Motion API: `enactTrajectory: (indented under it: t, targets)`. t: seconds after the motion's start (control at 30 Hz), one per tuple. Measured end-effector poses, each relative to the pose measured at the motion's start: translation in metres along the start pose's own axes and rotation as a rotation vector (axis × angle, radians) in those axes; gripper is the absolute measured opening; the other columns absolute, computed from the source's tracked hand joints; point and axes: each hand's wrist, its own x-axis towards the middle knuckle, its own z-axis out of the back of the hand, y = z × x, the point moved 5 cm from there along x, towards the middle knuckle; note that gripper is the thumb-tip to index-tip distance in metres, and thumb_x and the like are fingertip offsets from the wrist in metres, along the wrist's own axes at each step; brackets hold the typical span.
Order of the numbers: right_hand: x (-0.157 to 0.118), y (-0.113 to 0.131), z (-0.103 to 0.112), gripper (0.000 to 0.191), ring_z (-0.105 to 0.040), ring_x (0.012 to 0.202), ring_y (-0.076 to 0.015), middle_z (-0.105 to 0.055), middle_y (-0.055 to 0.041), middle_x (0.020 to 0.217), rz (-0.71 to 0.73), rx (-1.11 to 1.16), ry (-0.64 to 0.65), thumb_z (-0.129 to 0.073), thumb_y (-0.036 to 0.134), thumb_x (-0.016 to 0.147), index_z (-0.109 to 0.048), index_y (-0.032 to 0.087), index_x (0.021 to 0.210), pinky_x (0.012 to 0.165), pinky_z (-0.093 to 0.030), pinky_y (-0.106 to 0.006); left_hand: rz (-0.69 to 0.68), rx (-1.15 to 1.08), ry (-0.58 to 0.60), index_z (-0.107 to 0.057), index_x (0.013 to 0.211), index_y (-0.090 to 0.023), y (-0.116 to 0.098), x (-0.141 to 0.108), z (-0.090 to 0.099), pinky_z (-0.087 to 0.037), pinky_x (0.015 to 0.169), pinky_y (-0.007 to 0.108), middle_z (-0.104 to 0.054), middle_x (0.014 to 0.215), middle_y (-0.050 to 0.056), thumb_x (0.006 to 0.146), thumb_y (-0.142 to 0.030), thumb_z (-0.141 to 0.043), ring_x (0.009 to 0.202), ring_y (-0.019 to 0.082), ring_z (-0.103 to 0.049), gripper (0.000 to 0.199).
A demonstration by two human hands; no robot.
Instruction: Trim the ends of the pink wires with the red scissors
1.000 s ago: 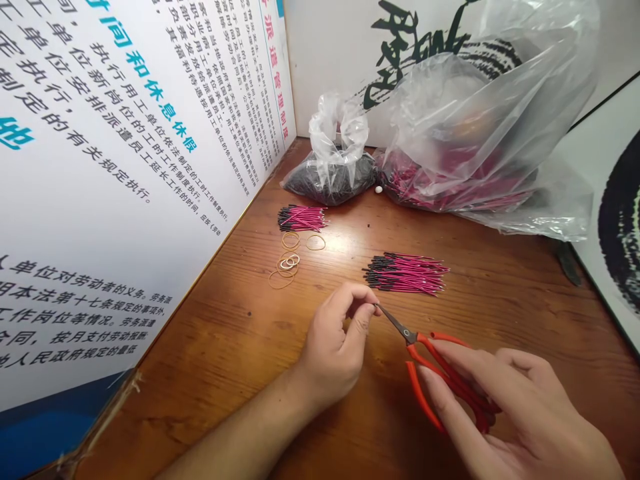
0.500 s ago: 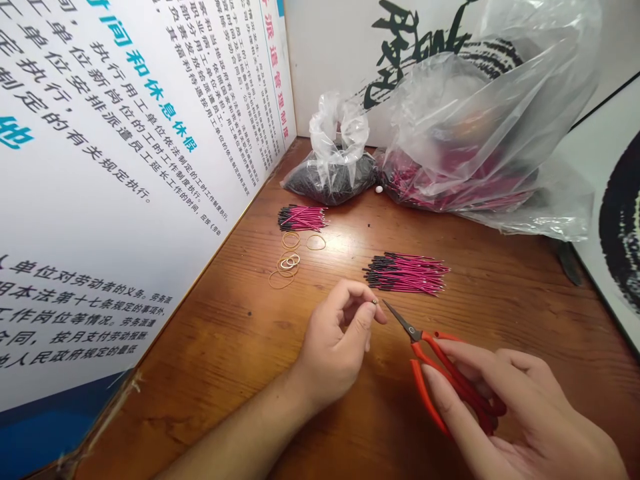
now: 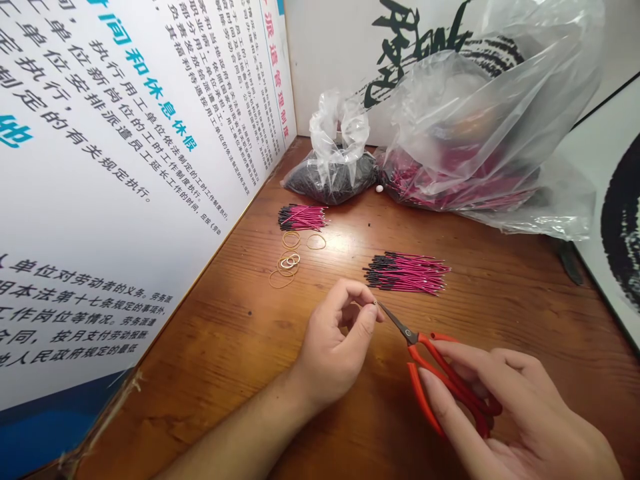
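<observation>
The left hand (image 3: pixel 333 350) pinches a tiny wire end (image 3: pixel 375 302) between thumb and forefinger, too small to see clearly. The right hand (image 3: pixel 520 417) curls around red-handled scissors (image 3: pixel 440 387), whose blade tips sit just beside or touching that end. Just far of them lies a loose pile of pink wires (image 3: pixel 406 273) with black ends. Farther left are a smaller bundle (image 3: pixel 303 217) and rubber bands (image 3: pixel 287 265). 2 plastic bags (image 3: pixel 333 180) (image 3: pixel 465 120) crowd the far edge. Bare wooden tabletop (image 3: pixel 215 400) stretches around the hands, up to a printed board (image 3: pixel 125 133) along the left edge.
</observation>
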Motion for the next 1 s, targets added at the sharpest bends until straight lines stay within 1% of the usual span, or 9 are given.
enactTrajectory:
  t: [0.13,0.27,0.37,0.5,0.7,0.8,0.93,1.0]
  targets:
    - [0.0,-0.0003,0.0001,0.013,-0.054,0.054,-0.0096,-0.063,0.0069,0.072,-0.01,0.0,-0.002,-0.053,0.036,0.096,-0.058,0.03,0.107,0.071,-0.044,-0.029,0.07,-0.071,-0.01,-0.05,0.09,-0.018,0.0011,0.0015,0.0004,-0.033,0.042,0.014,-0.063,0.085,0.0,0.097,-0.027,-0.055,0.045,0.0,-0.044,0.013]
    - [-0.0005,-0.0011,-0.0005,0.012,-0.054,0.055,-0.0091,-0.063,0.007,0.073,-0.029,0.008,-0.008,-0.053,0.036,0.096,-0.058,0.03,0.106,0.071,-0.044,-0.028,0.201,-0.312,0.067,-0.042,0.09,-0.02,0.0011,0.0066,-0.0023,-0.028,0.035,0.012,-0.066,0.069,-0.003,0.097,-0.032,-0.053,0.033,0.002,-0.043,0.018]
    - [-0.0019,-0.0017,-0.0015,0.013,-0.054,0.056,-0.0095,-0.065,0.0064,0.073,-0.043,0.01,-0.013,-0.054,0.037,0.096,-0.058,0.03,0.106,0.07,-0.044,-0.028,0.216,-0.399,0.094,-0.04,0.092,-0.02,-0.0012,0.0086,-0.0022,-0.029,0.033,0.011,-0.068,0.066,-0.002,0.096,-0.034,-0.055,0.031,0.003,-0.045,0.021]
    - [-0.004,-0.0043,-0.0035,0.015,-0.055,0.058,-0.0112,-0.067,0.0045,0.076,-0.078,0.012,-0.005,-0.053,0.039,0.096,-0.059,0.03,0.108,0.069,-0.044,-0.029,0.205,-0.396,0.084,-0.04,0.092,-0.019,-0.0022,0.0076,-0.0012,-0.032,0.034,0.01,-0.071,0.069,-0.001,0.094,-0.035,-0.059,0.033,0.002,-0.047,0.024]
    - [-0.0025,-0.0027,-0.0021,0.016,-0.055,0.054,-0.0111,-0.066,0.0027,0.072,-0.017,0.01,-0.009,-0.053,0.036,0.096,-0.059,0.025,0.107,0.072,-0.046,-0.032,0.186,-0.332,0.048,-0.042,0.089,-0.019,-0.0039,0.0061,-0.0015,-0.032,0.036,0.011,-0.068,0.069,-0.002,0.093,-0.036,-0.06,0.034,0.002,-0.045,0.025]
    - [-0.0013,-0.0007,-0.0008,0.015,-0.055,0.052,-0.0108,-0.065,0.0026,0.072,0.008,0.012,-0.003,-0.054,0.034,0.096,-0.059,0.025,0.106,0.072,-0.047,-0.032,0.169,-0.276,0.034,-0.044,0.087,-0.018,-0.0046,0.0046,-0.0025,-0.032,0.037,0.012,-0.066,0.075,-0.001,0.092,-0.036,-0.062,0.037,0.001,-0.045,0.026]
    - [-0.0012,0.0015,0.0001,0.016,-0.057,0.055,-0.013,-0.064,0.0021,0.07,0.014,0.015,-0.004,-0.054,0.034,0.095,-0.059,0.025,0.108,0.071,-0.048,-0.032,0.101,-0.201,0.009,-0.048,0.089,-0.018,-0.0047,0.0013,-0.0026,-0.038,0.042,0.014,-0.061,0.088,0.0,0.093,-0.035,-0.061,0.044,0.001,-0.048,0.022]
    - [-0.0019,0.0022,-0.0002,0.017,-0.057,0.056,-0.0134,-0.063,0.0022,0.069,0.018,0.029,-0.002,-0.054,0.034,0.095,-0.059,0.025,0.109,0.072,-0.048,-0.033,0.062,-0.17,0.003,-0.05,0.09,-0.019,-0.0042,0.0,-0.0021,-0.041,0.046,0.015,-0.058,0.088,-0.001,0.094,-0.032,-0.06,0.049,0.002,-0.049,0.017]
